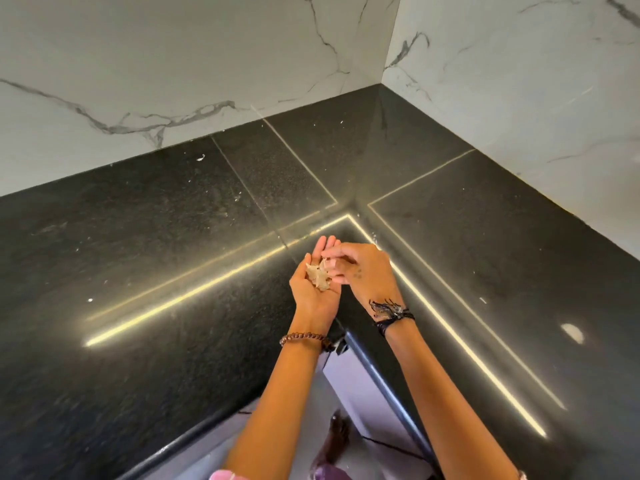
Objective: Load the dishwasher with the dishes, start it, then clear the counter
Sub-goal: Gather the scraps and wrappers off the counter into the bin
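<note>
Scraps (319, 276) of pale, crumpled debris are seen in the head view, cupped in the upturned palm of the left hand (317, 282), whose fingers are stretched out forward and only slightly curved, so nothing is gripped. The right hand (360, 268) is held just beside it, palm down, with its fingers (330, 252) bent toward the pile; they appear to be touching or dropping a piece onto it, though whether anything is pinched cannot be told. Both hands are held above the inner corner of the dark stone tabletop (145, 258), against marble walls (194, 64).

No dishes and no dishwasher are in view, so the counter-clearing stage is judged to be in hand. Small white crumbs (200, 157) remain scattered on the tabletop, mostly to the left of and beyond the hands. The scraps lie directly under the right fingertips, so the right hand is the one free to gather more.
</note>
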